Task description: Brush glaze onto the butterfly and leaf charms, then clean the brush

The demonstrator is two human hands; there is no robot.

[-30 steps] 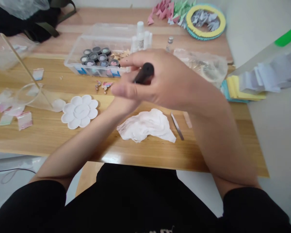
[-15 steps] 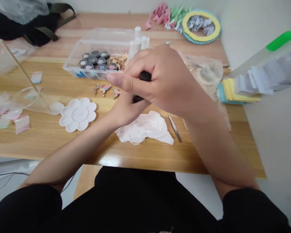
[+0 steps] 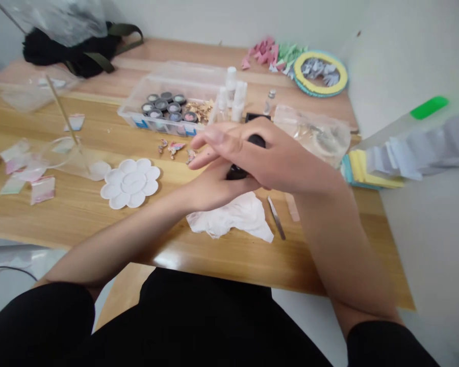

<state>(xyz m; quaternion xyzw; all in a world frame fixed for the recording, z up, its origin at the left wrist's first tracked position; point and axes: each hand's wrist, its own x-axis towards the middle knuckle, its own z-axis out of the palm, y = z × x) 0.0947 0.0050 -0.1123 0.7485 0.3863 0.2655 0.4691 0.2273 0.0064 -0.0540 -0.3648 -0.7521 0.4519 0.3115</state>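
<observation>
Both hands meet over the middle of the table. My right hand (image 3: 268, 155) lies across the top, closed round a small black object (image 3: 257, 141) that shows between its thumb and palm. Beneath it, my left hand (image 3: 216, 184) is closed on the lower part of the black object; most of its fingers are hidden. Under the hands lies a crumpled white tissue (image 3: 233, 216), with metal tweezers (image 3: 277, 218) to its right. Small colourful charms (image 3: 176, 148) lie just beyond my left hand.
A white flower palette (image 3: 131, 183) and a cup with a stick (image 3: 63, 153) stand left. Behind are a clear box (image 3: 168, 112) of small pots, white bottles (image 3: 231, 84) and a plastic bag (image 3: 321, 135). Folded paper stacks (image 3: 401, 155) stand right.
The camera view has shifted, so the table items appear lower. Both hands, still together round the black object, have moved slightly right, and my right hand has tilted.
</observation>
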